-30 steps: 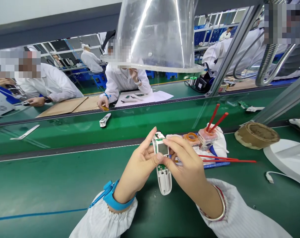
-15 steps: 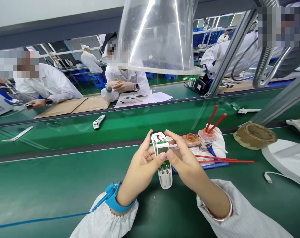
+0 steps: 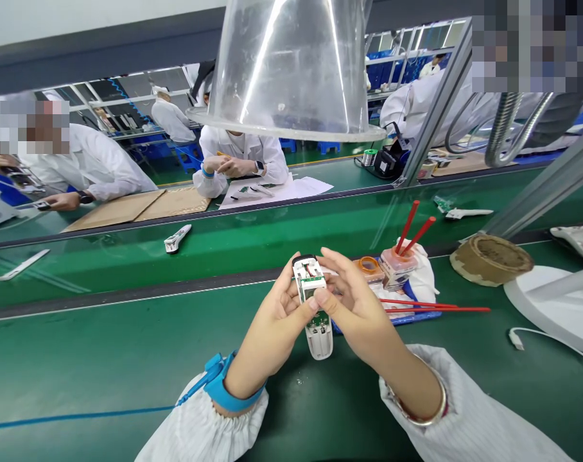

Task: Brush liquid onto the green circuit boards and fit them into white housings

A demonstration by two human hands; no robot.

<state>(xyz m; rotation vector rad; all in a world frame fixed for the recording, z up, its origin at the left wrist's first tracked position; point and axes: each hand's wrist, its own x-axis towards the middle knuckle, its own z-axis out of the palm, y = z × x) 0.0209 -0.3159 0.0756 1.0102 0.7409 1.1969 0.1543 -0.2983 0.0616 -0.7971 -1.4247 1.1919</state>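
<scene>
Between my two hands is a white handheld device (image 3: 319, 343) with its housing open, much like an infrared thermometer. A green circuit board, a small dark display and an empty-looking battery bay show inside it. My left hand (image 3: 278, 321) closes round its left side, with the thumb at the display's lower edge. From the right, my right hand (image 3: 356, 314) steadies the device, its thumb pressed on the display beside the left thumb. The right forefinger reaches up past the device's dark top end. The fingers behind the housing are partly hidden. A blue wrist strap (image 3: 234, 391) circles my left wrist.
Behind my right hand lies a blue tray (image 3: 419, 316) with orange-lidded jars (image 3: 368, 266) and red sticks (image 3: 465, 308). A brown roll (image 3: 491, 260) and a white lamp base (image 3: 537, 301) stand right. White housings (image 3: 178, 239) lie on the green belt (image 3: 253, 247). A clear hood (image 3: 291, 77) hangs overhead. Co-workers sit opposite.
My right thumb has shifted up and left onto the display, close to the left thumb. The white housings on the belt have moved left. Both hands still hold the device.
</scene>
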